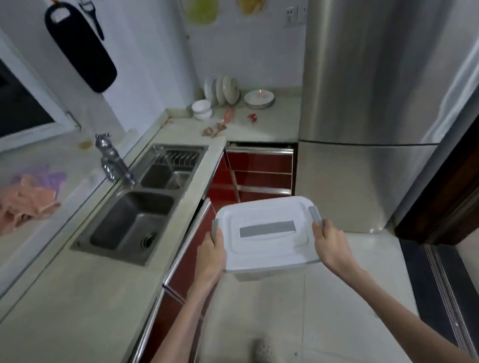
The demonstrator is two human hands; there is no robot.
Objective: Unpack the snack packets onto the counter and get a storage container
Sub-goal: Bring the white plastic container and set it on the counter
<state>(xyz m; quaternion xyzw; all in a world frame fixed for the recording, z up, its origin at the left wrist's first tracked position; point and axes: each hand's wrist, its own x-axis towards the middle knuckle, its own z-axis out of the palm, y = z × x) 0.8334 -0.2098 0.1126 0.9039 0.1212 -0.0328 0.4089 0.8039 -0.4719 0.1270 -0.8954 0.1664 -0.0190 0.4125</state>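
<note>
Two hands: left hand [212, 251] and right hand [329, 241] grip the box [266, 233] by its side edges.
Box: above the floor [338, 301], beside the tabletop [72, 303] edge.

We see an L-shaped pale stone counter [72, 303] with a double-bowl steel sink [139, 210], glossy red cabinet fronts [260, 174], a tall stainless-steel fridge [381, 88], white tiled walls [155, 60], a dark window [3, 97] and pale floor tiles [339, 315].

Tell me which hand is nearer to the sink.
Left. The left hand grips the storage container's side facing the sink, just past the counter edge; the right hand grips the far side, toward the fridge.
</note>
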